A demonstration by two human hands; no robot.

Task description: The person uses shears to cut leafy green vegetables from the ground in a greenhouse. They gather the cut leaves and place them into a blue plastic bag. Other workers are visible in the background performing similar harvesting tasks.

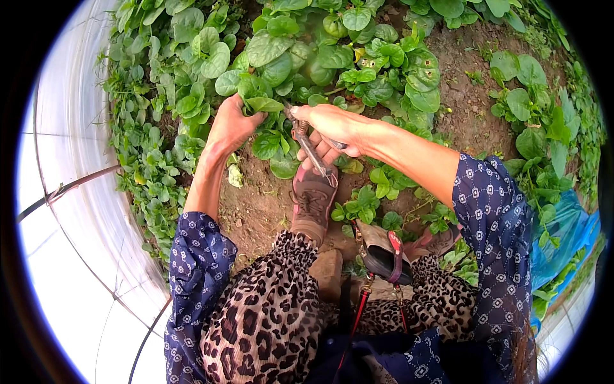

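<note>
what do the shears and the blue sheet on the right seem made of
Shears: probably steel, dull and worn, with brownish, rust-like patches. Blue sheet: likely thin plastic film, slightly glossy, judging by its creases and pale highlights.

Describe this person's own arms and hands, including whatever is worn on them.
Both the left hand and right hand are ungloved. The left sleeve and right sleeve are dark navy with a repeating pale geometric print, and leave the forearms partly bare.

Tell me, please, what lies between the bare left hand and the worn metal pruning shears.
A broad green leaf lies between the left hand and the pruning shears, as the head view shows; whether leaf and shears touch is unclear.
</note>
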